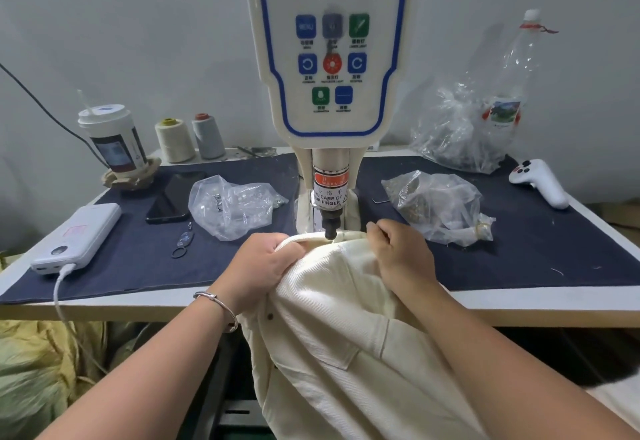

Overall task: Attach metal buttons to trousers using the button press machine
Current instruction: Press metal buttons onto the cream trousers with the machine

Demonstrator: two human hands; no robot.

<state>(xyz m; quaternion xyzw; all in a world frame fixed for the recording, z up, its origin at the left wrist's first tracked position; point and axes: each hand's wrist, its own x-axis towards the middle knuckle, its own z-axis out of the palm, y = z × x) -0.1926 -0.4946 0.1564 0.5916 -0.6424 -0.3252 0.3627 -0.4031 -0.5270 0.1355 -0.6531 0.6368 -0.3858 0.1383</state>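
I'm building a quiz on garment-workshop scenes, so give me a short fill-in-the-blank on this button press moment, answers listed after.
1. Both hands, left hand and right hand, grip the cream ____ at the waistband.
2. The waistband lies directly under the machine's black ____.
3. The white power bank lies on the table's ____ side.
4. The left wrist wears a silver ____.

Missing words: trousers; punch; left; bracelet

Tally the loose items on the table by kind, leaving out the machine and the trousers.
Plastic bags of hardware: 3
Thread cones: 2
Drink cup: 1
Plastic bottle: 1
Phone: 1
Power bank: 1
White controller: 1
Total: 10
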